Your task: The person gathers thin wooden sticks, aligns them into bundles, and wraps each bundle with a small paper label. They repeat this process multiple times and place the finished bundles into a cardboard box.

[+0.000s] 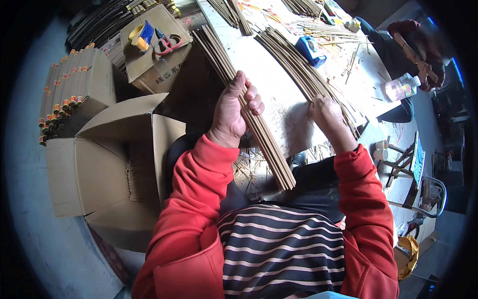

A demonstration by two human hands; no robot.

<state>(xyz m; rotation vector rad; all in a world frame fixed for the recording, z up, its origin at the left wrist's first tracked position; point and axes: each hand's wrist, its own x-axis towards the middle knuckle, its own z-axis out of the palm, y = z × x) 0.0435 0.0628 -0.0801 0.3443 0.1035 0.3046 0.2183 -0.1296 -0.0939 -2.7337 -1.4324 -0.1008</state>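
Forearms in red sleeves reach away from the near side, with an open cardboard carton near left of them. Left hand is closed around 1 held bundle of thin brown rods, incense sticks by their look, thumb along the upper side and fingers wrapped across. The bundle's long axis slants from far left to near right, and its near end juts past the near edge of the table. Just right of it, well apart from the left hand, right hand rests on the near part of a loose pile of the same sticks, fingers bent downward; whether they pinch any stick I cannot tell, since the fingertips are hidden.

The relation that matters: the pile lies directly under the right hand, the nearer of the 2, and stretches away from it toward far left, its long axis roughly parallel to the held bundle. A bare strip of table separates bundle and pile.

Farther off, a blue tape dispenser sits just right of the pile, and a clear plastic bottle stands near the table's right edge. Far left, red-handled scissors lie on a closed carton; far right, a co-worker's hand shows.
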